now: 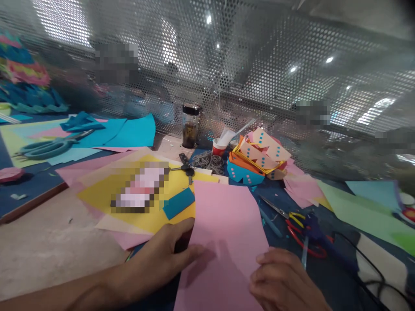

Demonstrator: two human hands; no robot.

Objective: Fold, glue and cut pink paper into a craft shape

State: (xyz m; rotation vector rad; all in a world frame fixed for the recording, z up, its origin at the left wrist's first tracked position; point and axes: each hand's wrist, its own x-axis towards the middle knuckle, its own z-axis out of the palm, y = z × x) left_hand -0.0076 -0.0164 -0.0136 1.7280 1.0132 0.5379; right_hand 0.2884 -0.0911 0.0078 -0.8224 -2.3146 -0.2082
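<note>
A sheet of pink paper [227,216] stands out in front of me, slightly curved along its right side. My left hand [158,255] grips its left edge, thumb on top and the other fingers at or behind the edge. At the lower right edge my right hand [285,280] has its fingers curled against the sheet; its thumb is hidden. Just left of the sheet, a small blue paper strip [179,204] lies on yellow paper [129,177]. A blurred-out phone-like object [141,188] and a bunch of keys [188,169] rest on that stack too.
Red-and-yellow-handled scissors [301,235] lie at right beside a dark blue tool [319,233] near a black cord. Behind are folded paper pieces [259,155], a paper cup [219,147], grey string [207,162] and a jar [189,127]. Teal-handled scissors [48,148] lie left. Perforated metal panels stand behind.
</note>
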